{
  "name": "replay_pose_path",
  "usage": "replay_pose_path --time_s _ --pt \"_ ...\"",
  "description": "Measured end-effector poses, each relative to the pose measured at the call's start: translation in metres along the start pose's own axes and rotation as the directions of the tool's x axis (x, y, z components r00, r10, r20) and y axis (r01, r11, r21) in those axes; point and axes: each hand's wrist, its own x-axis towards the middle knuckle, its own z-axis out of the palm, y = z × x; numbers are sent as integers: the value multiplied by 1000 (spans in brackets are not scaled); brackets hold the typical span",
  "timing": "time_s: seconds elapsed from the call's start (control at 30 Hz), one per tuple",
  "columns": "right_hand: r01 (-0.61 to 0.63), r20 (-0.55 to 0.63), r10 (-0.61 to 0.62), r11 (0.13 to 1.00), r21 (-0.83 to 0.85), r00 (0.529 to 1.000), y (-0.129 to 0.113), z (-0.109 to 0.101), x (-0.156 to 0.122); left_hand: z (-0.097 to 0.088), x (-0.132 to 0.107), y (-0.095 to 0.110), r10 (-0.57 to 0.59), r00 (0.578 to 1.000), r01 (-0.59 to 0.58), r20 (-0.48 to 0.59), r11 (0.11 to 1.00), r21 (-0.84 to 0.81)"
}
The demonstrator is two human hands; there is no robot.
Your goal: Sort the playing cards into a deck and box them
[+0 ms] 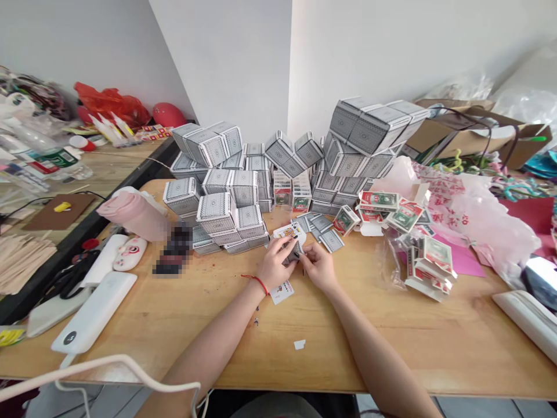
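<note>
My left hand (274, 264), with a red string at the wrist, and my right hand (319, 266) meet over the wooden table (183, 325). Both are closed on a small deck of playing cards (292, 252) with grey patterned backs. A face-up card (289, 231) sticks out above the left fingers. Another face-up card (282, 292) lies under my left wrist. Loose grey-backed cards (319, 227) lie just beyond my hands.
Behind stands a big pile of grey patterned card boxes (226, 203). Red-and-green card boxes (404, 215) and flat cartons (429, 267) lie right, by pink plastic bags (474, 215). Left lie a white power bank (93, 313), a pink cup (133, 215) and scissors (72, 278).
</note>
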Motion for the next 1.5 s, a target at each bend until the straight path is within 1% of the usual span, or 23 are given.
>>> replay_pose_path --time_s 0.1,0.17,0.23,0.33,0.4,0.47,0.53,0.63,0.7,0.8,0.87,0.97,1.03,1.1,1.17,1.27,1.33,1.37,1.43,1.47,1.5 --pt "-20 50 20 1000 12 999 -2 -1 4 -4 2 6 -4 1000 5 10 997 -80" --pt "-43 76 39 997 58 996 -4 1 5 -5 3 8 -40 999 38 -11 987 -156" --pt "-72 71 64 990 117 995 -6 5 4 -4 2 9 -142 988 126 -58 969 -214" --pt "-122 74 111 978 168 991 -12 13 -2 3 1 9 -305 947 280 -98 937 -209" --pt "-147 56 140 977 155 989 -15 18 -5 8 -2 10 -342 936 325 -81 930 -174" --pt "-162 -2 163 981 111 987 -15 22 -6 12 -4 11 -341 938 330 -60 933 -141" --pt "-148 -66 150 988 32 986 -14 24 -7 14 -7 12 -331 942 326 -54 941 -90" --pt "-55 -172 27 985 -162 985 -12 25 -7 16 -9 14 -287 955 288 -74 958 2" --pt "2 -230 -76 951 -308 970 -11 24 -8 16 -10 15 -223 971 228 -89 972 50" --pt "43 -254 -185 877 -478 949 -11 23 -11 16 -11 16 -138 982 152 -127 983 102" --pt "70 -245 -243 830 -554 939 -11 23 -13 15 -12 17 -154 978 169 -142 980 101" --pt "104 -221 -292 788 -606 930 -11 24 -15 13 -14 19 -242 960 255 -143 964 78" --pt "109 -216 -294 788 -606 931 -12 26 -16 12 -15 21 -263 951 280 -161 955 95" --pt "101 -219 -275 807 -582 936 -12 27 -15 12 -15 24 -226 957 253 -183 957 142" --pt "94 -208 -240 838 -538 948 -13 29 -15 9 -12 27 -153 970 192 -191 960 205" --pt "72 -205 -177 897 -435 963 -14 28 -13 -6 -6 32 -54 990 90 -128 951 297" --pt "44 -238 -142 926 -374 961 -15 26 -11 -25 -8 32 -26 997 48 -71 941 334" --pt "25 -268 -125 937 -349 955 -15 24 -10 -38 -12 31 -12 998 33 -61 941 338" --pt "-20 -346 -91 952 -304 934 -14 18 -7 -66 -29 24 24 997 1 -78 953 304" --pt "-44 -388 -70 960 -278 919 -14 14 -5 -81 -39 18 22 994 11 -111 958 287" --pt "-61 -426 -54 966 -253 903 -13 10 -3 -96 -50 10 -5 985 55 -174 957 286"
